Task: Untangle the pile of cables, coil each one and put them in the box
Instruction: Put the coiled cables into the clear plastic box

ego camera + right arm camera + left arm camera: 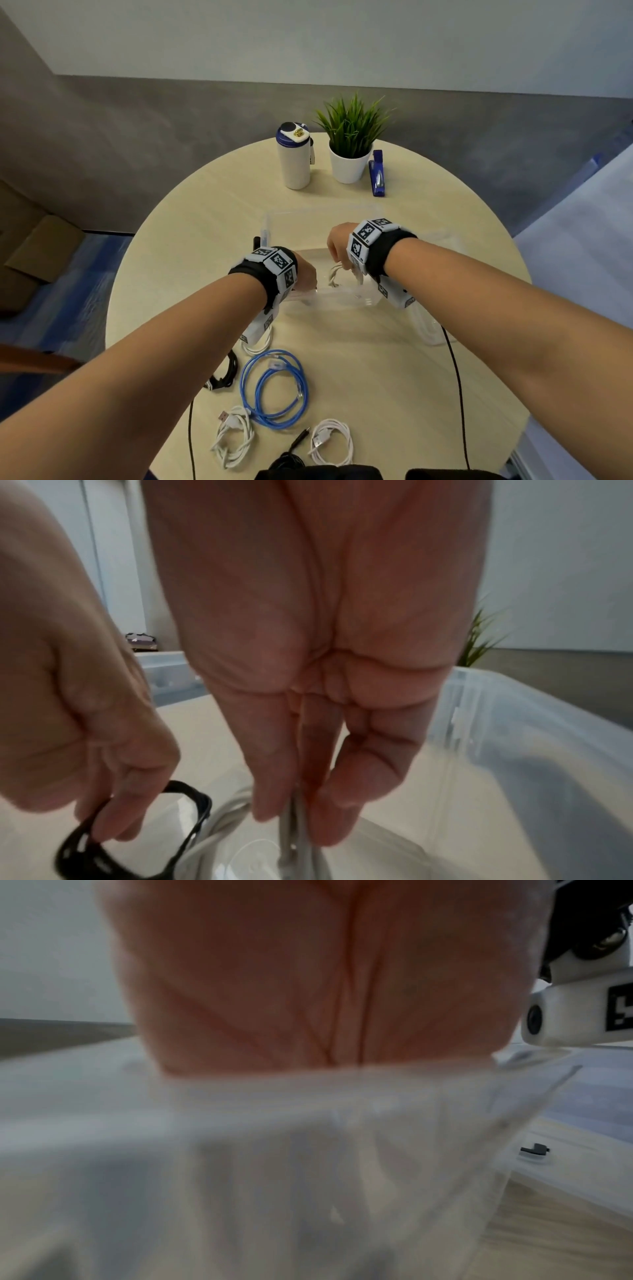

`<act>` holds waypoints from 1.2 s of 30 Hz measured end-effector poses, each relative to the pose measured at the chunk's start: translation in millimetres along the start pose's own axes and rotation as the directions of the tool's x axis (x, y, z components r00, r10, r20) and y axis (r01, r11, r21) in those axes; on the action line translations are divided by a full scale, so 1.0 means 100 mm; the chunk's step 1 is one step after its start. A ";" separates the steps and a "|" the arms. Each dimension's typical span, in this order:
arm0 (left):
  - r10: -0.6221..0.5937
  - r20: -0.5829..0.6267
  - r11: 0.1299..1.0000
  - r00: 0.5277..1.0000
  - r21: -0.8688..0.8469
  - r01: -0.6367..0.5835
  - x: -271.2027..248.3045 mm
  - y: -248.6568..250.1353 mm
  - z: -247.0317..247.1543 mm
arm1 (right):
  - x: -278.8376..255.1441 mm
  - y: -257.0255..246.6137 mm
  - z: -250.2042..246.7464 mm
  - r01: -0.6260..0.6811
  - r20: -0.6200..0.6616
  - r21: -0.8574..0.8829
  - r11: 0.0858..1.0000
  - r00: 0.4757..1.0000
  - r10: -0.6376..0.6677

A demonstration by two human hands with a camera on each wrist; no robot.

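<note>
Over the clear plastic box (342, 211) my right hand (337, 251) pinches a coiled grey cable (334, 275). In the right wrist view, the thumb and fingers of my right hand (294, 821) close on the grey cable (219, 829), which hangs inside the box (514, 723). My left hand (307, 274) sits at the box's near left rim. In the right wrist view, my left hand (113, 821) holds a black strap (192, 829) looped beside the coil. The left wrist view shows only a blurred palm (325, 974) behind the box wall (308, 1150).
Near me on the round table (191, 260) lie a coiled blue cable (274, 387), two white cables (233, 435) (332, 442) and a black cable (226, 373). At the far edge stand a white bottle (294, 161), a potted plant (351, 150) and a blue stapler (376, 174).
</note>
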State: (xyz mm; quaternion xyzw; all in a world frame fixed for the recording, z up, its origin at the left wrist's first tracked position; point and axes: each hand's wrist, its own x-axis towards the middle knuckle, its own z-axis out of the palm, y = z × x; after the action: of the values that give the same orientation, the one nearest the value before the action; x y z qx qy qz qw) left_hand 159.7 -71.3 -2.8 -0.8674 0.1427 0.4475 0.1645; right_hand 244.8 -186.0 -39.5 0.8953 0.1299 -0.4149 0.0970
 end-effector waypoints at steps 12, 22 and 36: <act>0.008 0.000 0.986 1.000 -0.169 -0.008 -0.10 0.03 -0.05 | 0.02 0.10 0.06 0.001 -0.025 -0.162 0.987 1.000 -0.005; 0.233 -0.080 0.948 0.969 -0.206 -0.245 -0.47 -0.29 -0.16 | -0.68 0.09 0.10 -0.001 -0.150 -0.004 1.000 0.989 0.000; -0.097 -0.788 0.827 0.608 -0.404 -0.391 -0.68 -0.34 0.34 | -1.70 -0.45 0.22 0.241 -0.323 0.130 0.962 0.927 -0.189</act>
State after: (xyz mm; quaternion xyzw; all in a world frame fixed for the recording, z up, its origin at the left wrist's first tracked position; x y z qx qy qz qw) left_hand 110.7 -20.0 39.9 -0.9667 0.1419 0.0589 -0.2045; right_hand 109.2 -175.3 74.2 0.9341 0.2059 -0.2880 -0.0461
